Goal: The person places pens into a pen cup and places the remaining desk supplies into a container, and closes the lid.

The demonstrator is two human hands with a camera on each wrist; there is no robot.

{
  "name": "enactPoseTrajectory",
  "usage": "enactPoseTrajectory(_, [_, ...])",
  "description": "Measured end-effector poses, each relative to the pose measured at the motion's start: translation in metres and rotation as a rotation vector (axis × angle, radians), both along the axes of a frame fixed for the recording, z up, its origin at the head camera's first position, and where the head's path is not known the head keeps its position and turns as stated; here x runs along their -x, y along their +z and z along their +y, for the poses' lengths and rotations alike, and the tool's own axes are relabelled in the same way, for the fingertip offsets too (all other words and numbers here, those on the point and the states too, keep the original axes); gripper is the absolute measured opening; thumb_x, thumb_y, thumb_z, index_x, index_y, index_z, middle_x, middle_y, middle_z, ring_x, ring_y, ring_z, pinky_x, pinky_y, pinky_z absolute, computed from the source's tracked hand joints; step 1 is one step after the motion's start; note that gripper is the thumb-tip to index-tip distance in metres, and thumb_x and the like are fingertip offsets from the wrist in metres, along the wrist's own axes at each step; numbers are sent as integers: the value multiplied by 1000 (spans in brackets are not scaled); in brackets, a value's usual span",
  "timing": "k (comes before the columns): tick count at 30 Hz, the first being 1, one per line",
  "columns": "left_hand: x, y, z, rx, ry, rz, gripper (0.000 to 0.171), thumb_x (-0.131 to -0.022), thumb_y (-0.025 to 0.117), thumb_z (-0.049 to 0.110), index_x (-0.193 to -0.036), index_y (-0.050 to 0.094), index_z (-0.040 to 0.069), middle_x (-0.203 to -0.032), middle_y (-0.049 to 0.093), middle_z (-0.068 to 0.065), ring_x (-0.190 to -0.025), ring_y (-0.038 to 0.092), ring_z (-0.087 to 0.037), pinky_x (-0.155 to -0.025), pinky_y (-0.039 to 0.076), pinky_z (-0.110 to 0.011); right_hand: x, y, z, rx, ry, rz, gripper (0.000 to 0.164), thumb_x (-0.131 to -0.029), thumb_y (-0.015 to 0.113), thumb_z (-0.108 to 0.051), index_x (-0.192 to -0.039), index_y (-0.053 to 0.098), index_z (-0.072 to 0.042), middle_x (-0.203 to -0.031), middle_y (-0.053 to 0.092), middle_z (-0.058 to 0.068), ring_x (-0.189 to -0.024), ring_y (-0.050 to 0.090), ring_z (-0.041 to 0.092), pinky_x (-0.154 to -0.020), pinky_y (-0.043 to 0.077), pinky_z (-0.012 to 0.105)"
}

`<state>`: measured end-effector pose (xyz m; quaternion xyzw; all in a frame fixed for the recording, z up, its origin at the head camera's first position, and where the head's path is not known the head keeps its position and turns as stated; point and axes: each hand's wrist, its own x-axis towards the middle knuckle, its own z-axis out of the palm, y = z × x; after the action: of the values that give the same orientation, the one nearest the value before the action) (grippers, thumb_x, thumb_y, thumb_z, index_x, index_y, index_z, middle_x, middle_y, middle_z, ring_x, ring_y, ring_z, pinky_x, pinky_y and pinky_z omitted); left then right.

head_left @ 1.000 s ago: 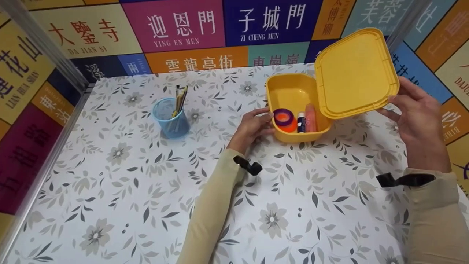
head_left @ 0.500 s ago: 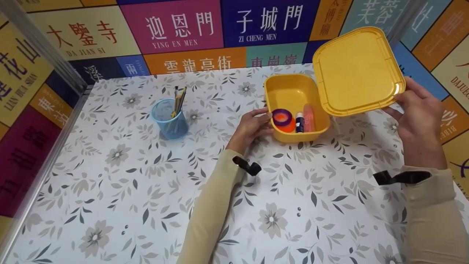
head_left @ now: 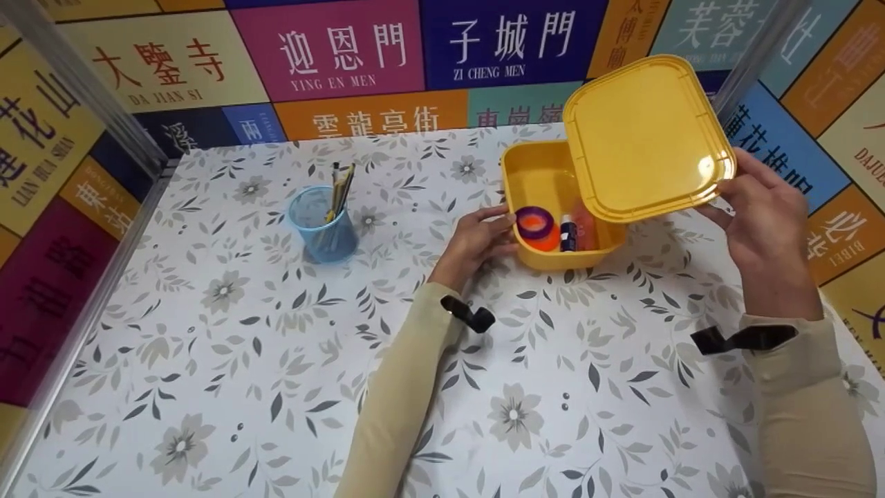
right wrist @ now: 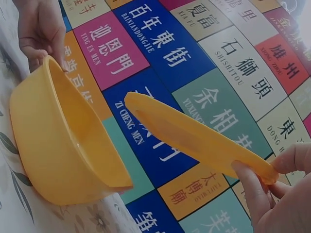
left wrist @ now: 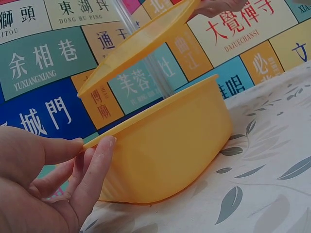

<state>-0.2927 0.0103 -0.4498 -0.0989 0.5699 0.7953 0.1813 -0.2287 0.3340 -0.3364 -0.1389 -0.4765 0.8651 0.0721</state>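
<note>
A yellow plastic box (head_left: 567, 260) stands uncovered on the table. My left hand (head_left: 477, 242) pinches its left rim, thumb on top and fingers outside, as the left wrist view shows. In my right hand (head_left: 771, 221) is the box's yellow lid (head_left: 650, 138), gripped by its right edge and held tilted above the box's right side. Inside the box lie a purple tape roll (head_left: 535, 223), an orange round thing (head_left: 546, 242), a small dark-blue tube with a white cap (head_left: 567, 235) and a pinkish translucent item (head_left: 585, 228), partly covered by the lid.
A light-blue mesh pen cup (head_left: 323, 228) with several brushes or pencils (head_left: 339, 190) stands left of the box. The table (head_left: 290, 387) has a white floral cover. Panels with printed characters (head_left: 346, 52) wall in the back and sides.
The lid in my right hand has moved left, over more of the box's right side, after a slight shift right. My left hand stays on the rim.
</note>
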Motion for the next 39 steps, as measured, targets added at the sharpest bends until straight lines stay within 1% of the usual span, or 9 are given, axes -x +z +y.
enactPoseTrajectory(4, [0, -1, 0, -6, -3, 2, 34, -94, 70, 12, -126, 64, 6, -106, 73, -22, -71, 71, -18, -86, 59, -46, 0, -4, -3, 19, 25, 11, 46, -86, 67, 11, -128, 68, -7, -122, 70, 6, -94, 71, 22, -73, 64, 39])
enactPoseTrajectory(7, [-1, 0, 0, -9, -2, 6, 34, -94, 70, 11, -126, 64, 5, -103, 73, -21, -70, 71, -19, -83, 61, -44, 0, -6, -4, 38, 38, 15, 45, -87, 65, 13, -127, 69, -6, -116, 74, 8, -90, 73, 24, -71, 64, 40])
enactPoseTrajectory(13, [-1, 1, -2, 4, -10, -7, 34, -93, 70, 10, -126, 65, 5, -103, 73, -21, -67, 71, -19, -76, 63, -40, -1, -8, -8, 103, 67, 26, 44, -89, 61, 14, -128, 68, -5, -119, 73, 9, -92, 73, 26, -72, 63, 42])
enactPoseTrajectory(19, [-2, 3, -8, 38, -30, -22, 32, -93, 71, 10, -124, 67, 10, -90, 74, -14, -68, 73, -22, -84, 60, -44, -3, -9, -9, 136, 90, 40, 44, -90, 59, 14, -130, 66, -4, -118, 73, 10, -94, 74, 26, -73, 63, 43])
enactPoseTrajectory(25, [-2, 6, -12, 65, -39, -16, 29, -93, 70, 10, -122, 69, 12, -84, 74, -12, -82, 75, -33, -90, 57, -48, -2, -10, -11, 101, 99, 47, 43, -90, 59, 14, -129, 66, -3, -116, 74, 10, -93, 74, 26, -72, 63, 42])
enactPoseTrajectory(28, [-1, 9, -13, 83, -46, -27, 27, -94, 69, 10, -121, 69, 13, -84, 74, -11, -78, 75, -29, -94, 56, -48, -2, -10, -10, 91, 102, 48, 43, -91, 59, 13, -129, 66, -4, -115, 74, 10, -93, 73, 25, -70, 63, 42])
enactPoseTrajectory(32, [2, 15, -12, 73, -49, -21, 28, -95, 67, 8, -123, 67, 9, -83, 73, -11, -70, 72, -20, -99, 54, -49, -2, -9, -10, 88, 105, 47, 43, -91, 59, 13, -129, 66, -4, -115, 74, 9, -94, 73, 25, -70, 63, 41])
enactPoseTrajectory(35, [5, 22, -11, 78, -60, -22, 32, -95, 66, 9, -128, 64, 7, -87, 73, -11, -73, 72, -19, -100, 54, -48, -3, -9, -10, 82, 105, 50, 42, -91, 59, 13, -129, 67, -4, -114, 74, 9, -94, 73, 25, -70, 63, 41])
enactPoseTrajectory(39, [10, 33, -12, 123, -87, -51, 38, -96, 66, 12, -134, 61, 10, -110, 74, -16, -79, 73, -18, -99, 57, -43, -3, -8, -11, 82, 107, 51, 41, -91, 59, 13, -128, 67, -4, -112, 74, 10, -92, 73, 25, -70, 63, 41])
